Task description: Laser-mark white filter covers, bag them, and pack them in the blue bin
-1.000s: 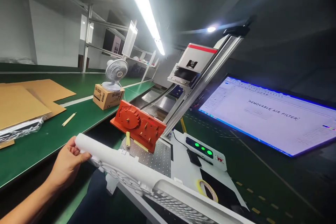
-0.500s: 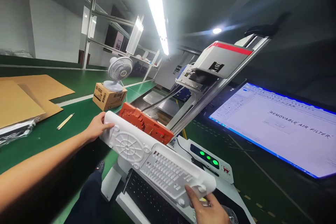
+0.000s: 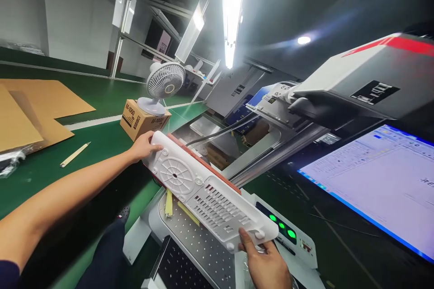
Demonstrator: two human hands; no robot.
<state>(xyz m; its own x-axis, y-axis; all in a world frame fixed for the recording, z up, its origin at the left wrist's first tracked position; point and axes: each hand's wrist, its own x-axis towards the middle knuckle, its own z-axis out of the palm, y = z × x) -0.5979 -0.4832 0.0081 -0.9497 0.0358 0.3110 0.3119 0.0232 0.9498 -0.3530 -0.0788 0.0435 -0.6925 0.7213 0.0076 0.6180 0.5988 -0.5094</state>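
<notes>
panel [image 3: 206,194]: matt white moulded plastic, between both hands' fingers
jig [image 3: 203,169]: orange plastic, behind fingers
plate [image 3: 203,248]: perforated dull metal, below fingers

We have a white plastic panel [image 3: 206,194] up front, moulded with a round spoked grille and rows of slots. Behind it we catch the edge of an orange-red fixture [image 3: 203,168]. Our bench [image 3: 101,144] runs deep green with a white stripe. The cardboard box [image 3: 144,119] is tan with black M-1000 print, a white desk fan [image 3: 165,82] on top. Three green lights [image 3: 281,226] glow on the white console. The grey laser head [image 3: 373,81] carries a red band, and the monitor [image 3: 376,180] shines white, edged blue.
</notes>
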